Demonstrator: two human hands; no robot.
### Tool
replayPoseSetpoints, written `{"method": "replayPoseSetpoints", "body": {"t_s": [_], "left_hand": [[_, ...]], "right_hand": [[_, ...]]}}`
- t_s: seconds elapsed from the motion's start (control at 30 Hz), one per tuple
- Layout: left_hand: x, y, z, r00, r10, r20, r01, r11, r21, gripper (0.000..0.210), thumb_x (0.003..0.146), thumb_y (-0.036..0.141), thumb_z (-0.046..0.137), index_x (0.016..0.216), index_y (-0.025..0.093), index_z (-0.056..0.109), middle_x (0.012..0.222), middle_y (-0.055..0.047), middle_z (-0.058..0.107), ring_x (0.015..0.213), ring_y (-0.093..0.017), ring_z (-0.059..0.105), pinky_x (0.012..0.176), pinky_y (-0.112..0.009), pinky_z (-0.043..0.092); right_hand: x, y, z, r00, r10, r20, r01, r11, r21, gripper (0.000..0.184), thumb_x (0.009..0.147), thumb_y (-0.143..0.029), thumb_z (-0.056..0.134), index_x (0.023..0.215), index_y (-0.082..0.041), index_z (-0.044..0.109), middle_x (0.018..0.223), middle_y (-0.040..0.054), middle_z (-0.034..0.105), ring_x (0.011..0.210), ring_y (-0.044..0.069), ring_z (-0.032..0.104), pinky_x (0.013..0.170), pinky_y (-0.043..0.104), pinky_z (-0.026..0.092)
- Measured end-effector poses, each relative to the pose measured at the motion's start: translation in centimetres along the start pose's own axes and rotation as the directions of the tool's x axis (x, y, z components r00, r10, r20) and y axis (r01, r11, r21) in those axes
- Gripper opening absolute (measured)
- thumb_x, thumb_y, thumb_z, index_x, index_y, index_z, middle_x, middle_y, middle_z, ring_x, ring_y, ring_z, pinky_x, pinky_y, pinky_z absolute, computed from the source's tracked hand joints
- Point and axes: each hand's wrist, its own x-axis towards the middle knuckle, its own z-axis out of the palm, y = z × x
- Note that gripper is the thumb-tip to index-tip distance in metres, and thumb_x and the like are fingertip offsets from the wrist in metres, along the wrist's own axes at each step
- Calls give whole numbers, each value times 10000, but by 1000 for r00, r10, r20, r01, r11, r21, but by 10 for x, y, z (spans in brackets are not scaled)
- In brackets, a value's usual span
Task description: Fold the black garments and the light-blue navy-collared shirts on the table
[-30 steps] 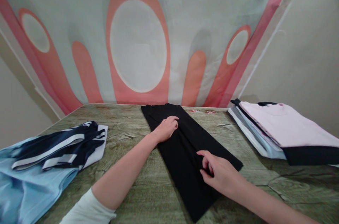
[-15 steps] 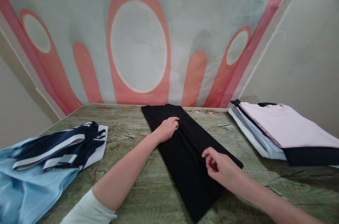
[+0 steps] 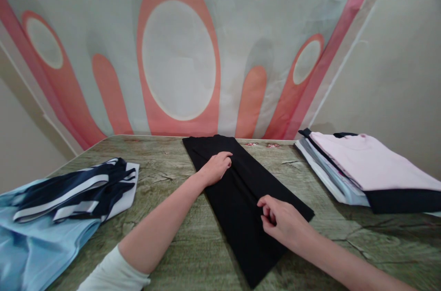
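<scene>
While the black trousers (image 3: 237,204) lie across the middle of the table (image 3: 193,245), I see the left hand (image 3: 217,169) resting on their far part, fingers loosely bent, and the right hand (image 3: 280,220) curled at the near part; whether either pinches cloth I cannot tell. Striped navy clothing (image 3: 113,185) lies left, a pink top (image 3: 379,162) on a folded stack (image 3: 327,171) right.

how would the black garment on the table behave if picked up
The black garment would probably droop and lose its shape, as soft creases run along it. It seems unlikely to roll, since it lies flat on the table.
</scene>
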Motion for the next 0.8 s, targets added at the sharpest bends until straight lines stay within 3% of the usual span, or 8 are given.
{"method": "replayPoseSetpoints", "body": {"t_s": [0.37,0.53,0.8], "left_hand": [[1,2,0,997,-76,-4,76,996,51,65,876,167,438,878,168,503,1259,-94,438,1172,-207,395,926,-360,379],[3,6,-1,994,-107,-21,108,989,101,43,869,170,464,884,173,505,1239,-87,444,1152,-211,397,906,-352,380],[4,19,-10,991,-134,-25,136,967,215,86,858,253,515,865,167,521,967,-87,496,912,-233,470,764,-355,390]], "right_hand": [[8,9,-18,998,58,14,-60,981,186,183,687,-101,450,831,-212,469,627,-46,514,548,104,511,526,217,369],[11,17,-22,997,77,-9,-76,993,90,184,678,-102,450,824,-214,466,605,-55,499,542,109,498,534,223,351],[3,7,-19,998,45,47,-42,997,-69,119,745,-158,464,840,-217,506,699,-18,547,608,131,510,577,243,352]]}}
